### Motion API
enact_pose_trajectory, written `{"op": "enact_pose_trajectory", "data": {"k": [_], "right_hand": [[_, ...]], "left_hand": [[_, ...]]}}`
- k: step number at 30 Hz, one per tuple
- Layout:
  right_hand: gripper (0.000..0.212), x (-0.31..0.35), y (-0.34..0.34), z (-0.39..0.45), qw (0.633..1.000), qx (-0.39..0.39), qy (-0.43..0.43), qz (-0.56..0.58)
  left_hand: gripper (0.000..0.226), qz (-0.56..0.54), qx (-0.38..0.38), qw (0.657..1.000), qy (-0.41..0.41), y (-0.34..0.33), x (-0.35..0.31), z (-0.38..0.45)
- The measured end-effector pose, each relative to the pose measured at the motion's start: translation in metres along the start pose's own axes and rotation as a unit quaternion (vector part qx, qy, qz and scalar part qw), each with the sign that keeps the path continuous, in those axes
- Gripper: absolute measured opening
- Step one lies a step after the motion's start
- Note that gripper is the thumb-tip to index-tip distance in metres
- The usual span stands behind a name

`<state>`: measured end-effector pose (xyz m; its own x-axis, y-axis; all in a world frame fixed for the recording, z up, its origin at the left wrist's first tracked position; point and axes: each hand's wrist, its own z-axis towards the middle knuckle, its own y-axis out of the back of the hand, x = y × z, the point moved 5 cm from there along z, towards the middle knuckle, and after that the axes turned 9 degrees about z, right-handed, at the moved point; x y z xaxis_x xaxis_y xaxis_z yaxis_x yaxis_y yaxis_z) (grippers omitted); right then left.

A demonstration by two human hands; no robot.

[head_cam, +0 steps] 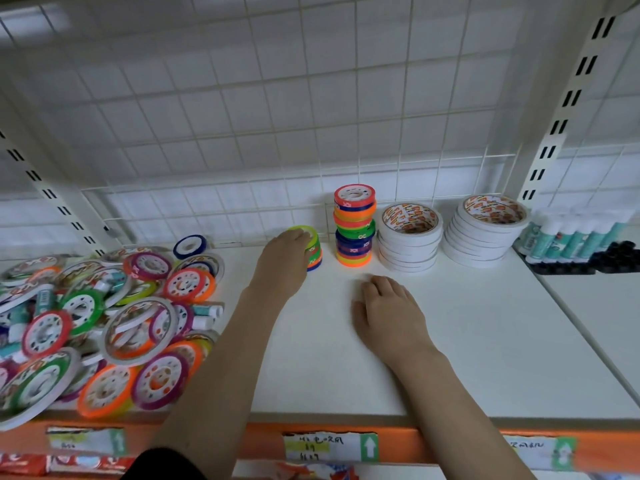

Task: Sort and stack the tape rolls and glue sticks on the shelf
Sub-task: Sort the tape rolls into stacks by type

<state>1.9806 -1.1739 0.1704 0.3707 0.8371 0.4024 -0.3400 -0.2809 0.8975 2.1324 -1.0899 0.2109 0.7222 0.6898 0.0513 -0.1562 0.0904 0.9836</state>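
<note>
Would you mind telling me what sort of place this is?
Probably a stationery shop: a white display shelf with price labels on its orange edge, holding many tape rolls and glue sticks.

shop, stationery aisle | white shelf w/ slotted uprights, wire grid back | orange edge strip, price labels at 6 o'clock | stacked tape rolls
</note>
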Motion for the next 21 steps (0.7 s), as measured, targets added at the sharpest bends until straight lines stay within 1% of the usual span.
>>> {"op": "enact_pose_trajectory", "data": {"k": [2,5,7,9,11,16,19,21], "right_hand": [[0.039,0.0,0.001,0.001,1.0,-0.002,0.005,-0.002],[0.03,0.001,0.002,0.0,1.0,-0.008,0.014,0.013],[0.031,0.004,0.006,0.0,0.999,-0.005,0.018,0.034],[0.039,0.013,0.009,0.001,0.999,0.014,0.037,0.004],[0.045,0.027,0.011,0.003,0.998,0.023,0.059,-0.001],[0.046,0.096,-0.001,0.003,0.988,0.05,0.144,0.016],[0.046,0.136,-0.023,0.003,0.978,0.086,0.189,0.016],[0.046,0.157,-0.038,0.005,0.973,0.1,0.21,0.007]], "left_hand": [[0.045,0.011,0.001,1.0,-0.001,0.002,-0.001,-0.003],[0.057,0.014,0.001,1.0,-0.002,0.009,-0.002,-0.013],[0.062,-0.002,-0.002,1.0,0.004,0.014,0.002,-0.024],[0.061,-0.02,-0.008,1.0,0.013,0.018,0.011,-0.04],[0.059,-0.032,-0.015,0.999,0.03,0.021,0.025,-0.059],[0.054,-0.059,-0.012,0.993,0.098,0.024,0.077,-0.111],[0.046,-0.072,-0.047,0.989,0.124,0.03,0.109,-0.135],[0.046,-0.069,-0.051,0.986,0.144,0.032,0.127,-0.146]]}}
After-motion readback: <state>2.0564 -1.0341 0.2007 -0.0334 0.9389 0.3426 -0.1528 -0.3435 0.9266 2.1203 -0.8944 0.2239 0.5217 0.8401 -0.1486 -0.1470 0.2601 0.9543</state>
